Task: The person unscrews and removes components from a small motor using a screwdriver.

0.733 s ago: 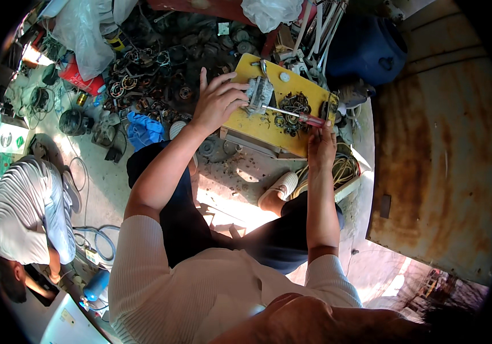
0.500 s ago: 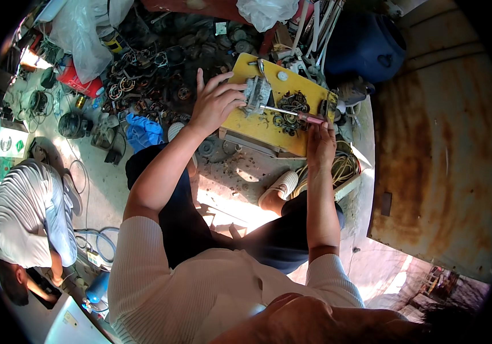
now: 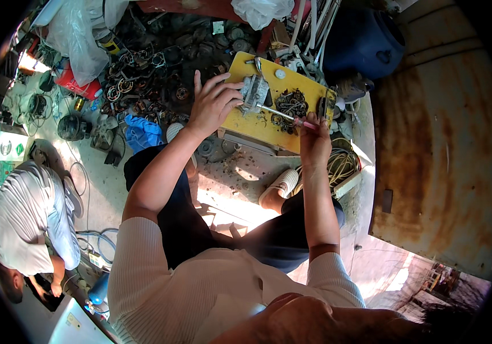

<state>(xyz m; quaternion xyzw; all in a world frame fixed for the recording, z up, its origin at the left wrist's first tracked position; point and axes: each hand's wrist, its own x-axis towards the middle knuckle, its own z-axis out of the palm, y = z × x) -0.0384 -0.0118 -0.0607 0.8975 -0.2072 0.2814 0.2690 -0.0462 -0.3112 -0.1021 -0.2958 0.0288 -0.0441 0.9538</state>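
Observation:
A grey finned metal housing (image 3: 255, 92) rests on the yellow board of a low stand (image 3: 243, 127). My left hand (image 3: 214, 103) lies along its left side, fingers spaced and curved against it, gripping it. From the right, my right hand (image 3: 316, 140) is closed around the reddish handle of a screwdriver (image 3: 283, 115). The screwdriver's shaft slants up to the left, and its tip meets the lower right side of the housing. Dark small metal parts (image 3: 292, 103) lie heaped behind the shaft. Beyond the housing is a shiny metal tool (image 3: 258, 66), beside a small white disc (image 3: 280, 74).
Scrap motor parts (image 3: 143, 77) are piled beyond the stand. A blue barrel (image 3: 363, 43) and a rusty metal sheet (image 3: 435, 149) stand to the right. Coiled yellowish cable (image 3: 343, 163) lies near my right forearm. Another person (image 3: 28, 212) bends over at left.
My right hand has shifted slightly left and toward me, its fingers now further over the screwdriver handle. The handle has swung a little toward me. My left hand stays on the housing.

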